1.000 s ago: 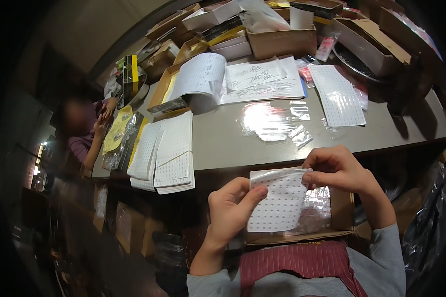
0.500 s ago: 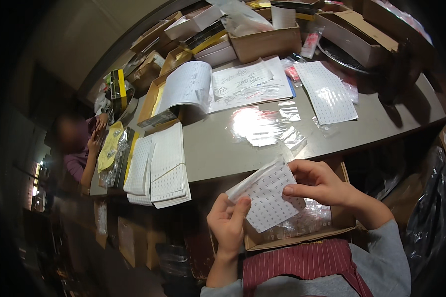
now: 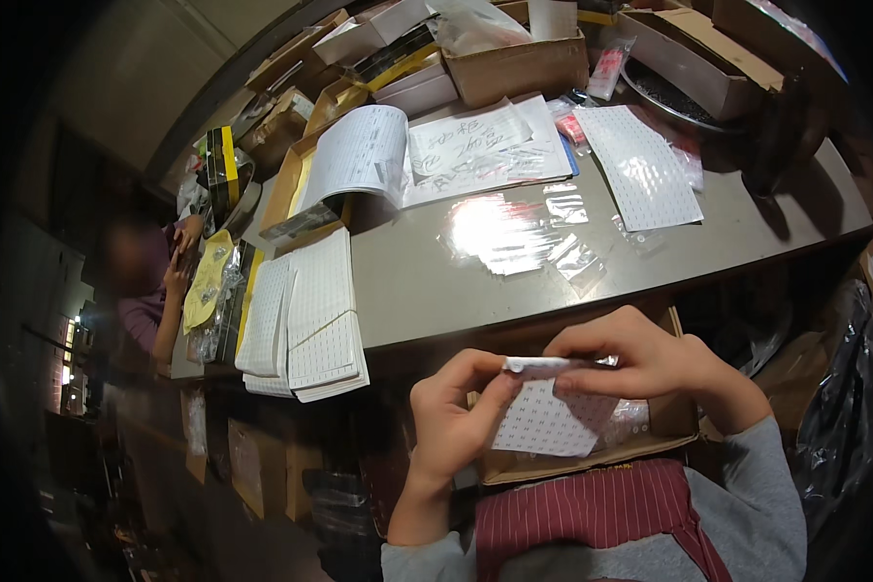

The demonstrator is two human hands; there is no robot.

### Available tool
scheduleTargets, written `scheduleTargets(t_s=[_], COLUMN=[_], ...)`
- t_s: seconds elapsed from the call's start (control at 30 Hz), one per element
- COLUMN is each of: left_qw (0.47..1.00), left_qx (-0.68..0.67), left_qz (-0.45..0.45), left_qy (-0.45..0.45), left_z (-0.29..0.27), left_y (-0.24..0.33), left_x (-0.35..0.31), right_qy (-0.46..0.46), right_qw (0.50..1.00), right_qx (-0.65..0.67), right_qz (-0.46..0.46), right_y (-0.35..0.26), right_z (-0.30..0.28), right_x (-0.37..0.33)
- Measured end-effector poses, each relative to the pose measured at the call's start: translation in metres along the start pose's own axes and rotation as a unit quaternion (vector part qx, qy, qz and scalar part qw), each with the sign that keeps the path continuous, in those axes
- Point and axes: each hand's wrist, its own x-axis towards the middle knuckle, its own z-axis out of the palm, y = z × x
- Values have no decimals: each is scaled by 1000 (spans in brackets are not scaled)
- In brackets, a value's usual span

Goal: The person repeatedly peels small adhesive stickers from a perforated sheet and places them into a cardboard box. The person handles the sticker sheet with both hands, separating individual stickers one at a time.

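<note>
Between my two hands is a white printed sheet (image 3: 550,423) covered in rows of small dark marks, its top edge folded or rolled over. My left hand (image 3: 453,412) pinches the left end of that fold between thumb and fingers. At the other end, the thumb and fingers of my right hand (image 3: 640,357) close on it. The lower part of the sheet hangs over an open cardboard box (image 3: 538,473) at my lap. Small clear plastic bags (image 3: 634,417) show inside the box, partly hidden by the sheet.
On the grey table (image 3: 407,306) lie a stack of printed sheets (image 3: 322,330) with a rubber band, a loose sheet (image 3: 638,167), small clear bags (image 3: 500,236) and handwritten papers (image 3: 470,150). Cardboard boxes (image 3: 519,70) line the back. Another person's hands (image 3: 182,254) are at far left.
The sheet's upper edge has been folded over, and its visible face is shorter. My hands have come closer together, the right one turning palm-down over the fold.
</note>
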Motion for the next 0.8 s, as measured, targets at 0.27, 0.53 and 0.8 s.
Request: scheduleTargets(t_s=[0.27, 0.53, 0.8], left_qw=[982, 998, 982], left_qx=[-169, -59, 121], left_qz=[-54, -17, 147], left_qy=[72, 21, -3], left_z=[9, 25, 41], left_y=[-12, -18, -16], left_x=[0, 3, 9], right_qy=[121, 189, 131], right_qw=[979, 969, 971], right_qx=[156, -151, -157], right_qz=[51, -56, -123], right_y=[19, 4, -3], right_z=[-5, -7, 0], right_x=[-23, -22, -10])
